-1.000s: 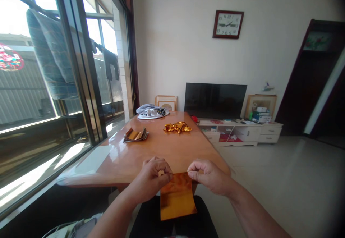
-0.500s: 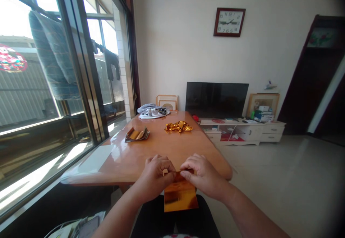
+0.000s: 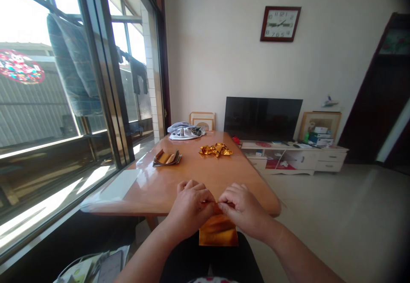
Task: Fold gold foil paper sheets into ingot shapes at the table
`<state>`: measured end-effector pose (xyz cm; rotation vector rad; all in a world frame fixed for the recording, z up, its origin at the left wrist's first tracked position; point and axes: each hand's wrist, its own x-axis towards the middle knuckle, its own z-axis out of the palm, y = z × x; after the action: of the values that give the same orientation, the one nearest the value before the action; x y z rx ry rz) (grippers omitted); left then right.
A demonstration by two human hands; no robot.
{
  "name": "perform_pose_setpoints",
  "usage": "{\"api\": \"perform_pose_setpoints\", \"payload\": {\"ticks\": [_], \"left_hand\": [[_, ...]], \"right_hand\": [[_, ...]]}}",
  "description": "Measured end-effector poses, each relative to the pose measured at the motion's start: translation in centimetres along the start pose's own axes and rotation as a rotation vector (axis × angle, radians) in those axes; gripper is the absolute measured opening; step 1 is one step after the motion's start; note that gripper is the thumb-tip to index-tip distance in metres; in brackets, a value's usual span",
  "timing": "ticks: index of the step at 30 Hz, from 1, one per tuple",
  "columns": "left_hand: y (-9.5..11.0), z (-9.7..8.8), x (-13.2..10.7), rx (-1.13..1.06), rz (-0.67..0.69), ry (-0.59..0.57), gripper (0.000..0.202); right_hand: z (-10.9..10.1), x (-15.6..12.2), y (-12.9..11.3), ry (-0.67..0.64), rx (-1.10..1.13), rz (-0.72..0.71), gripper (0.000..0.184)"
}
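Observation:
A shiny gold foil sheet (image 3: 218, 233) hangs from my fingers over my lap, just past the table's near edge. My left hand (image 3: 194, 204) pinches its top edge on the left between thumb and fingers. On the right, my right hand (image 3: 242, 206) pinches the same edge, its fingertips close to those of the left. The top edge looks rolled or folded, mostly hidden by the fingers. Farther up the table lie crumpled gold foil pieces (image 3: 216, 149). To their left is a curled stack of gold sheets (image 3: 167, 158).
The glossy wooden table (image 3: 205, 180) stretches ahead from my lap. A cloth bundle (image 3: 185, 131) lies at its far end. Windows run along the left. A television (image 3: 262, 119) and a low white cabinet (image 3: 329, 158) stand beyond. Papers and a phone (image 3: 110, 268) are at lower left.
The view has turned slightly left. Both hands still pinch the foil sheet, whose hanging part looks a little shorter, with the top edge gathered further under the fingers.

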<state>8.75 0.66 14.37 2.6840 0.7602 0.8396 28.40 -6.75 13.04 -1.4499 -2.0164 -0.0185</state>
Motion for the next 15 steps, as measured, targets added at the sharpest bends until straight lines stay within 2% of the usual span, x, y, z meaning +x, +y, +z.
{"api": "perform_pose_setpoints", "payload": {"ticks": [15], "left_hand": [[-2.2, -0.4, -0.4, -0.100, 0.018, -0.056, 0.010]], "right_hand": [[-1.1, -0.4, 1.0, -0.031, 0.072, 0.034, 0.013]]}}
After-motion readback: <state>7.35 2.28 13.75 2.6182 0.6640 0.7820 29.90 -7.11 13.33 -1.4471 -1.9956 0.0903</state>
